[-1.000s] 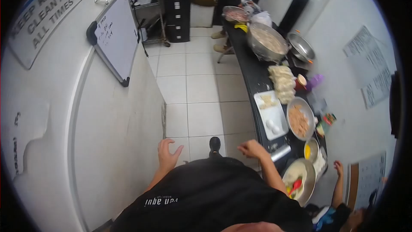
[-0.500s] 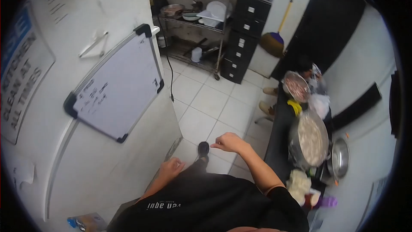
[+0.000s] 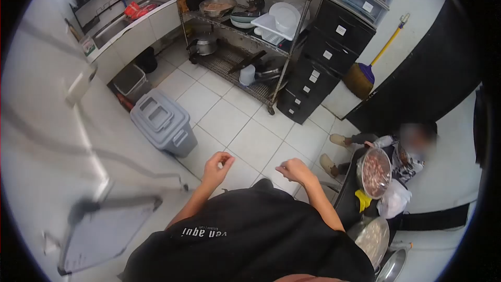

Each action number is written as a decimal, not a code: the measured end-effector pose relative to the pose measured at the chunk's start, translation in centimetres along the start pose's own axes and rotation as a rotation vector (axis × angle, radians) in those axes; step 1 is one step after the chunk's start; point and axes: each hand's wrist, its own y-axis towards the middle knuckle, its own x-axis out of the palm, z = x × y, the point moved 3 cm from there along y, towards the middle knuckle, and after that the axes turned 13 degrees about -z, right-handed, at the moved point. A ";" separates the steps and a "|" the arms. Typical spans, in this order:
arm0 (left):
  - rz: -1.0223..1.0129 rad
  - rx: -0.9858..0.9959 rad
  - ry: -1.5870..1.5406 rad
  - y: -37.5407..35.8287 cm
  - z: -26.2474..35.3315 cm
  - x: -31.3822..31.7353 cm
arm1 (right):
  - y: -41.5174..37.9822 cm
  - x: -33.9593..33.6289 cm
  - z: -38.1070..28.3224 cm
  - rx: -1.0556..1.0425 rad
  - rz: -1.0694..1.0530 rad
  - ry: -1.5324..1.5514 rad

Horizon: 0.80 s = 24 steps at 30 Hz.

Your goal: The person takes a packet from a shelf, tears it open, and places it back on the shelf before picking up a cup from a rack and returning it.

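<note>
**While the left hand [image 3: 218,168] and the right hand [image 3: 298,171] hover, the table [image 3: 347,196] stands loaded**

Where I look in remotely, the tallest containers are black drawers [image 3: 318,68], all shut, so their contents escape me. A grey bin [image 3: 164,120], lid on, stands just ahead of the left hand. On the table, to the right hand's right, I see a wide bowl [image 3: 371,237] of something pale and a smaller metal bowl [image 3: 377,173] of reddish pieces, with another person [image 3: 404,164] beside it. A pan [image 3: 218,6] of brownish food rests on the wire rack [image 3: 222,65].

I read "ven aqui" across the black shirt [image 3: 250,235]; the whiteboard [image 3: 107,232] marks and white drawer labels [image 3: 314,75] defeat me.

Pale tiles cover the floor [image 3: 229,130]; a yellow-handled broom [image 3: 360,81] leans by the dark door [image 3: 417,62].

Above that floor, the left hand is half open, thumb apart, visibly holding nothing. The right is loosely curled; how far it closes, or whether it grips anything, I cannot tell.
</note>
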 end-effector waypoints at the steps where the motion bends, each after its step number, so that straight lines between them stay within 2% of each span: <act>1: -0.004 0.002 0.007 2.0 -1.5 0.5 | 0.9 -1.4 1.6 -0.004 0.005 0.006; 3: 0.090 -0.436 -0.407 5.3 -6.5 1.0 | 3.2 -3.5 5.6 0.228 -0.165 0.267; 5: 0.171 -0.410 -0.376 10.2 -9.4 1.2 | 6.5 -5.7 10.2 0.205 -0.207 0.283; 7: 0.275 -0.288 -0.280 16.7 -10.6 0.8 | 10.3 -8.8 14.8 0.186 -0.247 0.275; 9: 0.292 -0.309 -0.283 24.7 -9.9 0.9 | 14.5 -13.6 19.1 0.063 -0.039 0.049; 10: 0.262 -0.230 -0.267 29.3 -8.7 1.1 | 16.5 -16.6 20.6 0.012 0.034 -0.095; 11: 0.226 -0.154 -0.245 33.5 -7.5 1.1 | 18.4 -19.4 21.1 -0.007 0.041 -0.089; 13: 0.115 0.032 -0.069 42.1 -4.2 1.0 | 21.3 -26.7 21.1 0.000 0.126 -0.067; 15: 0.164 0.202 0.107 50.0 -1.7 0.4 | 24.2 -31.9 20.4 -0.021 0.102 -0.168; 17: 0.273 0.292 -0.076 58.0 -1.4 -1.0 | 27.3 -35.8 19.8 -0.031 0.079 -0.273; 20: 0.347 0.405 0.220 68.4 3.8 -5.3 | 30.9 -39.5 18.1 -0.147 0.052 -0.227; 21: 0.348 0.470 0.309 72.4 4.2 -6.9 | 32.0 -39.9 18.0 -0.133 0.062 -0.212; 24: 0.238 0.504 0.547 85.2 3.8 -10.9 | 33.8 -40.4 18.1 -0.169 0.162 -0.117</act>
